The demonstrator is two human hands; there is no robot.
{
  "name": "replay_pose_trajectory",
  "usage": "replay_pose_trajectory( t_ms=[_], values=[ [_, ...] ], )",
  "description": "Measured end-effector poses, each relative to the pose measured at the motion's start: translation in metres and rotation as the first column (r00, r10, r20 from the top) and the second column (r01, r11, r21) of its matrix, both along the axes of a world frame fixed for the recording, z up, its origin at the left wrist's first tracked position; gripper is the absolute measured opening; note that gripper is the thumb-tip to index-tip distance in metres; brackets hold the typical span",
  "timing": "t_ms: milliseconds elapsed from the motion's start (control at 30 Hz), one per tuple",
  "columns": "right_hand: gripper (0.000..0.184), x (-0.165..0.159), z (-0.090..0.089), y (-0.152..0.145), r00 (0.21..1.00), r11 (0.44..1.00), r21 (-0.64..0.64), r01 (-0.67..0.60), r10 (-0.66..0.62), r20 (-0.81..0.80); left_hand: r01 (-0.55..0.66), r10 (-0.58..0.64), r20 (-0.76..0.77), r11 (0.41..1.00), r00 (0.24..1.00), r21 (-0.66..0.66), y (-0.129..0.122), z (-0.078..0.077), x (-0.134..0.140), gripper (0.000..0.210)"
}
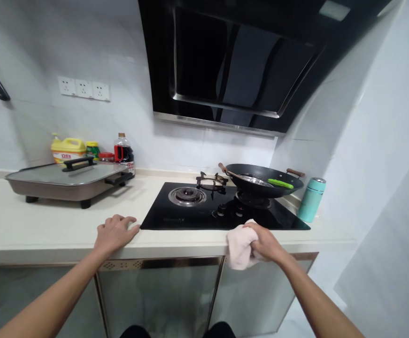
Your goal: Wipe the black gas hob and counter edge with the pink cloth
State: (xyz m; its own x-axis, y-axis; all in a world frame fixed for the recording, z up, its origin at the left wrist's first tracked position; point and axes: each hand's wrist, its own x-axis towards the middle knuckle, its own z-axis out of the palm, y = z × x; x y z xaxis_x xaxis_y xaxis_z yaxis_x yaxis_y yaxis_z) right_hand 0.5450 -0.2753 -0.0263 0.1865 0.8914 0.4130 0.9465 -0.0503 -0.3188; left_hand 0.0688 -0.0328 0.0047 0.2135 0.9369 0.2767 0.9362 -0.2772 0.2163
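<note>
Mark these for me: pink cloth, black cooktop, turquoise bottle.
Pink cloth (238,246): head view, middle of its hanging folds.
Black cooktop (197,218): head view, bare glass near the front edge.
Turquoise bottle (311,202): head view, mid-body.

The back wall (181,148) is pale grey, with thin joint lines in it. Three white power sockets (84,88) sit in one row on its left part. A large black range hood (221,61) has a glossy, inclined front and a silver lower edge. Below, the cabinet doors (158,298) have greyish panels in metal frames. The right wall (373,122) looks smooth and is brightened by soft, whitish light.
</note>
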Motion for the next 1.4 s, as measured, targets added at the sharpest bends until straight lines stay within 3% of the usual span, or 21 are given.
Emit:
replay_pose_trajectory(
  t_ms=[100, 200, 267, 333, 500, 600, 733, 867, 1000, 1233, 1400],
  values=[
    [0.060, 0.046, 0.024, 0.003, 0.964, 0.963, 0.058, 0.262, -0.259, -0.059, 0.007, -0.007, 0.005, 1.000, 1.000, 0.008, -0.001, -0.001, -0.001, 0.061],
    [0.067, 0.091, 0.040, 0.007, 0.860, 0.856, 0.092, 0.509, -0.502, -0.091, 0.005, -0.005, 0.007, 1.000, 1.000, 0.014, -0.001, -0.002, -0.001, 0.060],
    [0.068, 0.110, 0.041, 0.008, 0.792, 0.787, 0.091, 0.610, -0.603, -0.094, 0.008, -0.008, -0.001, 1.000, 1.000, 0.018, -0.002, -0.003, -0.002, 0.060],
    [0.066, 0.121, 0.035, 0.006, 0.763, 0.760, 0.073, 0.646, -0.641, -0.086, 0.018, -0.017, -0.011, 0.999, 1.000, 0.029, -0.001, -0.005, -0.003, 0.059],
    [0.053, 0.139, 0.008, -0.007, 0.889, 0.890, -0.019, 0.456, -0.454, 0.061, 0.032, -0.030, -0.028, 0.998, 0.999, 0.060, 0.003, -0.012, -0.005, 0.058],
    [0.054, 0.140, 0.005, -0.004, 0.888, 0.890, -0.071, 0.450, -0.438, 0.142, 0.048, -0.045, -0.037, 0.995, 0.998, 0.090, 0.006, -0.015, -0.005, 0.056],
    [0.052, 0.118, 0.017, 0.033, 0.881, 0.882, -0.130, 0.453, -0.421, 0.216, 0.101, -0.097, -0.043, 0.990, 0.994, 0.103, 0.005, -0.015, -0.006, 0.053],
    [0.045, 0.093, 0.028, 0.083, 0.952, 0.954, -0.141, 0.264, -0.234, 0.198, 0.151, -0.147, -0.042, 0.982, 0.988, 0.113, 0.002, -0.013, -0.008, 0.049],
    [0.046, 0.090, 0.032, 0.117, 0.980, 0.973, -0.167, 0.160, -0.136, 0.145, 0.151, -0.147, -0.046, 0.981, 0.988, 0.125, 0.001, -0.012, -0.009, 0.047],
    [0.054, 0.087, 0.037, 0.139, 0.954, 0.929, -0.229, 0.292, -0.266, 0.136, 0.131, -0.126, -0.052, 0.984, 0.991, 0.119, 0.003, -0.010, -0.007, 0.049],
    [0.047, 0.064, 0.039, 0.117, 0.901, 0.889, -0.208, 0.408, -0.355, 0.249, 0.119, -0.115, -0.052, 0.988, 0.992, 0.094, 0.000, -0.007, -0.005, 0.053]
  ],
)
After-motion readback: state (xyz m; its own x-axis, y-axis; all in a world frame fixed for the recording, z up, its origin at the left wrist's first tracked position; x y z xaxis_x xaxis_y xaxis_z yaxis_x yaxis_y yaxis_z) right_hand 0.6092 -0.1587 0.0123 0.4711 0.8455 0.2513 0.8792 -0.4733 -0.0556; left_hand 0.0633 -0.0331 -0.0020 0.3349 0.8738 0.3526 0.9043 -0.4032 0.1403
